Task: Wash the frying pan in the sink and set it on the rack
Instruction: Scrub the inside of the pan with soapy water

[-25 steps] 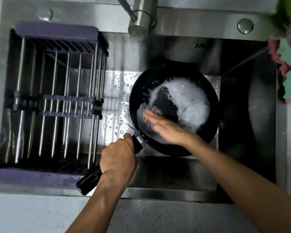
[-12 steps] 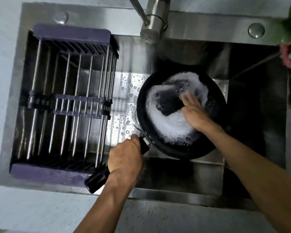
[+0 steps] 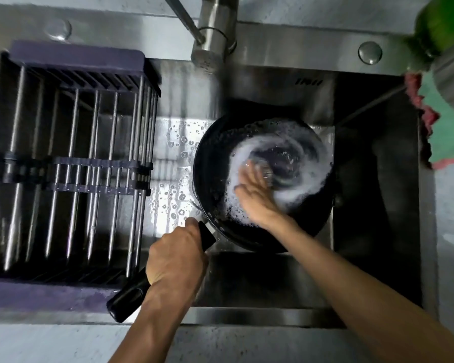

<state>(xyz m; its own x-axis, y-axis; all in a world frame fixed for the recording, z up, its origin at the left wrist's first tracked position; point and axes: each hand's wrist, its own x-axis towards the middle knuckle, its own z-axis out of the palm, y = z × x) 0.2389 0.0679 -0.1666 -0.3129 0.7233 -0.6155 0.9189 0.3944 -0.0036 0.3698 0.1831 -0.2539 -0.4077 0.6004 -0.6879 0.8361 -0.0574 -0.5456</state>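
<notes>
A black frying pan (image 3: 210, 163) sits low in the steel sink (image 3: 249, 281), its inside swirled with white foam (image 3: 302, 184). My left hand (image 3: 176, 255) grips the pan's black handle (image 3: 126, 302), which points toward the near left. Inside the pan, my right hand (image 3: 254, 195) lies with fingers stretched out, pressing what looks like a small scouring pad (image 3: 268, 175) onto the soapy bottom. The pad is blurred and mostly under my fingers. A dish rack (image 3: 76, 166) with steel bars and purple ends spans the sink's left half.
The faucet (image 3: 215, 35) stands at the back, its spout above the pan's far left side; no water stream shows. A green and pink cloth (image 3: 448, 132) hangs over the sink's right edge, below a green object (image 3: 446, 22). Water droplets dot the sink floor (image 3: 176, 195).
My right hand has scrubbed around the pan, from the near left to the far middle and back to the centre left. The foam is now spread into a swirl. My left hand keeps its hold.
</notes>
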